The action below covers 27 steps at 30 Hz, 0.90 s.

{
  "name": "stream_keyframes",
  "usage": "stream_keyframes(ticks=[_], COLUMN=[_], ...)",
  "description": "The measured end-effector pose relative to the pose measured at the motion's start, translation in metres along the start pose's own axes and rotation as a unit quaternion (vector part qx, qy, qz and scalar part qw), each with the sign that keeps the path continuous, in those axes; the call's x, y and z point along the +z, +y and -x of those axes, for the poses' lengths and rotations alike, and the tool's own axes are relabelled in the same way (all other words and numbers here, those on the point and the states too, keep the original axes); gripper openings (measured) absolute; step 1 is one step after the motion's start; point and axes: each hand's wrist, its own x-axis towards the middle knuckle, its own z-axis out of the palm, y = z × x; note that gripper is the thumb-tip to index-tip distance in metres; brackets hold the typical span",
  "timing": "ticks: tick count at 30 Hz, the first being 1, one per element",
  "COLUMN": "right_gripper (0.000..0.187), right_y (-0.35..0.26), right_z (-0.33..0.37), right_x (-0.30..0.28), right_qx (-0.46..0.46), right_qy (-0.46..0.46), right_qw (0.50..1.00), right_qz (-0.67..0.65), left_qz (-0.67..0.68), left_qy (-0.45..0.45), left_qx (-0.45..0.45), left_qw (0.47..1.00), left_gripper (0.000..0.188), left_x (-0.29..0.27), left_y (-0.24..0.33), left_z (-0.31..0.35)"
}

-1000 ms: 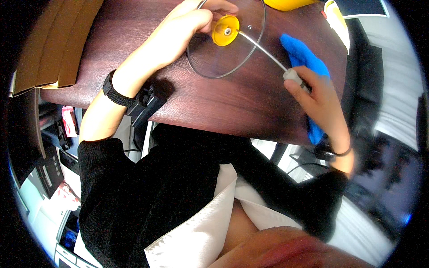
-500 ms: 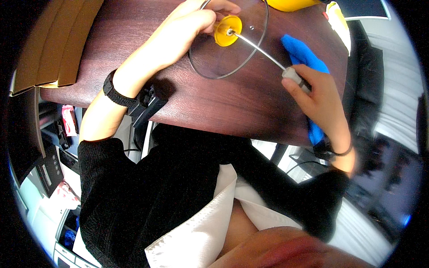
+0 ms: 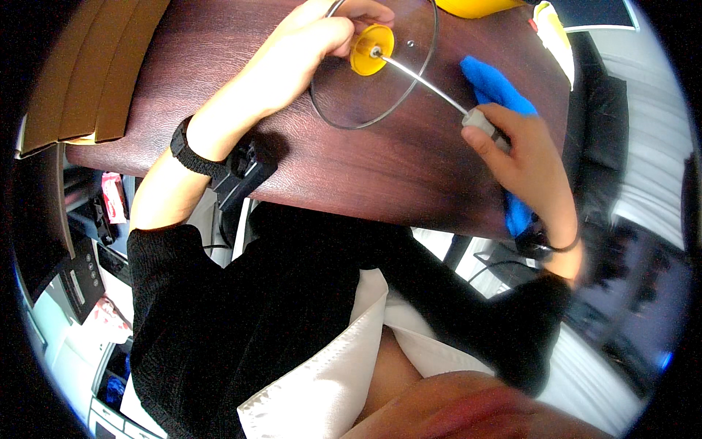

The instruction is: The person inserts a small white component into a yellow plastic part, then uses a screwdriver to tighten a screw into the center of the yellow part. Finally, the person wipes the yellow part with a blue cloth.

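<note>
A clear glass pot lid [image 3: 340,91] with a thin metal rim is tilted over the table, and a round yellow knob [image 3: 360,64] sits at its middle. My left hand [image 3: 314,47] is closed on the lid beside the knob; some of its fingers are hidden behind the glass and knob. A screwdriver [image 3: 430,84] with a long metal shaft reaches in from the right, its tip at the knob's centre. Around its pale grey handle, the fingers of my right hand [image 3: 526,150] are wrapped. Under and beyond that hand lies a blue cloth [image 3: 501,91].
The dark wood-look table [image 3: 358,175] curves toward me. A black device [image 3: 245,175] sits at its near edge by my left wrist. Brown cardboard [image 3: 91,69] stands at the far left. A yellow object [image 3: 479,6] and a whitish packet or cloth [image 3: 554,44] lie at the back.
Hardly anything differs. The screwdriver handle and my right hand have turned slightly, with the tip still at the knob's centre. My left hand and the lid hold nearly the same place.
</note>
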Motion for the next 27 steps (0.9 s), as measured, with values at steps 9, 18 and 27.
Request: stream_keyframes(ticks=[9, 18, 27], right_gripper=[0.042, 0.042, 0.031], right_y=[0.000, 0.003, 0.008], right_z=[0.008, 0.011, 0.005], right_x=[0.013, 0.019, 0.013], right_qx=[0.266, 0.247, 0.167], right_qy=[-0.209, -0.177, -0.158], right_qw=[0.769, 0.846, 0.905], right_qz=[-0.543, -0.438, -0.357], left_qz=[0.088, 0.091, 0.099], left_qy=[0.016, 0.015, 0.018], left_qx=[-0.047, -0.039, -0.059], left_qw=[0.995, 0.995, 0.993], left_gripper=[0.062, 0.063, 0.064], left_x=[0.006, 0.005, 0.005], left_y=[-0.002, -0.001, 0.002], left_z=[0.003, 0.002, 0.004])
